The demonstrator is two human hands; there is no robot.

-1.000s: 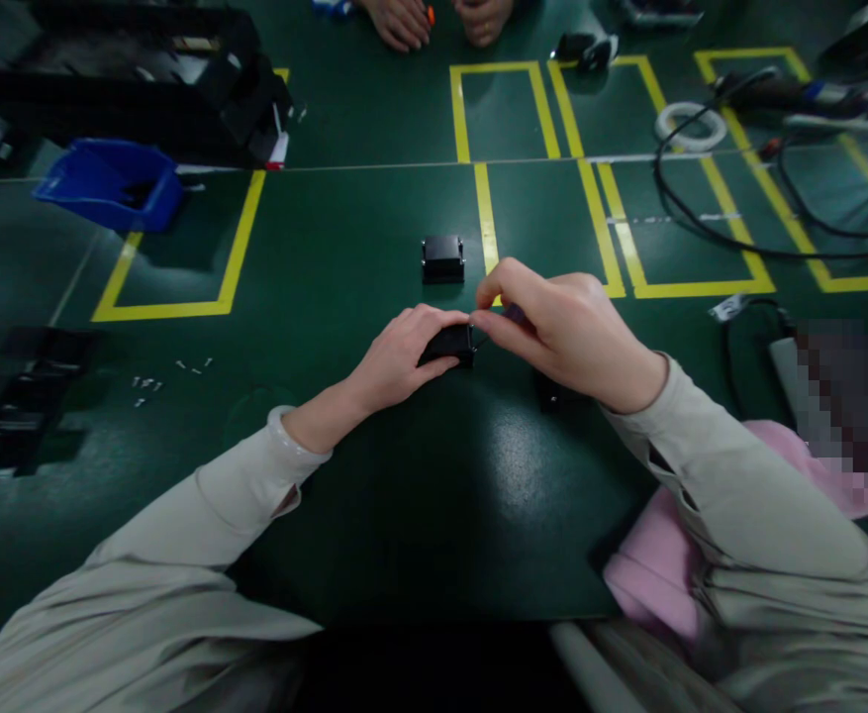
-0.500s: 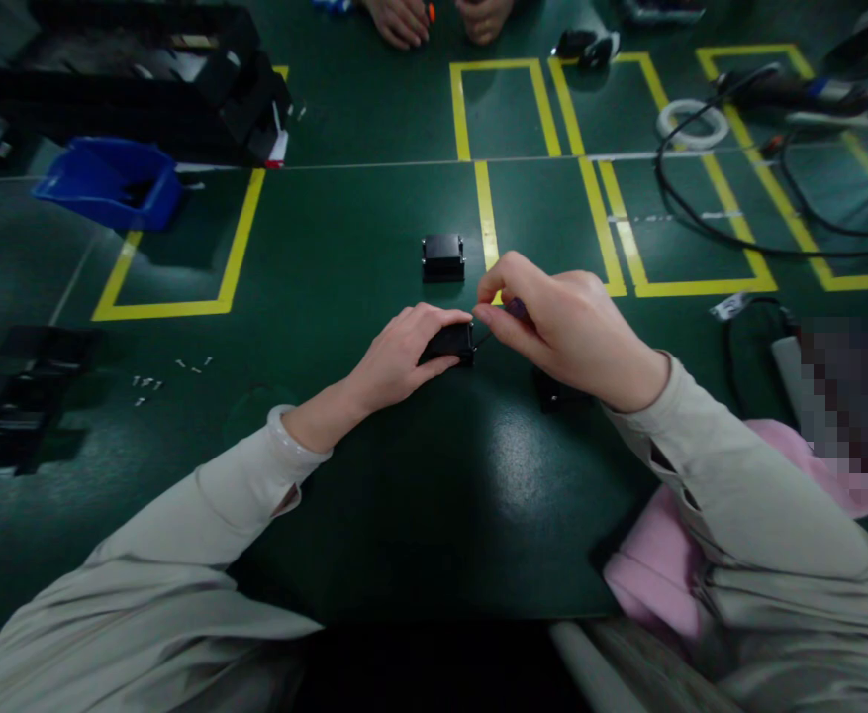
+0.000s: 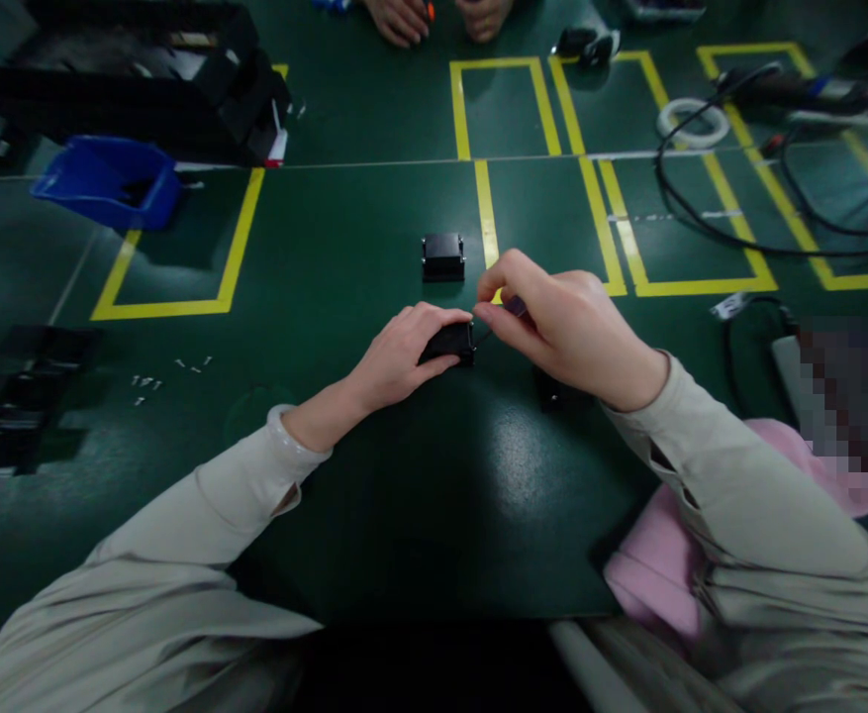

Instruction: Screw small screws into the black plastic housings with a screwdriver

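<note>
My left hand [image 3: 404, 352] is closed over a small black box-shaped part [image 3: 449, 344] and holds it down on the green table [image 3: 374, 475]. My right hand [image 3: 563, 327] is pinched around a thin tool with a purple grip [image 3: 517, 308]. The tool's tip touches the part's right end. A second black part [image 3: 442, 256] stands just beyond my hands. Another dark piece [image 3: 552, 391] lies under my right wrist, mostly hidden.
Yellow tape outlines [image 3: 181, 248] mark fields on the table. A blue bin [image 3: 111, 183] and black trays [image 3: 144, 79] stand at the far left, small screws [image 3: 170, 371] lie at left. Cables [image 3: 730, 188] and a white tape roll [image 3: 690, 124] lie at far right. Another person's hands [image 3: 440, 20] rest opposite.
Almost nothing has changed; my right hand has shifted very slightly at the part's right end while my left hand has kept its hold.
</note>
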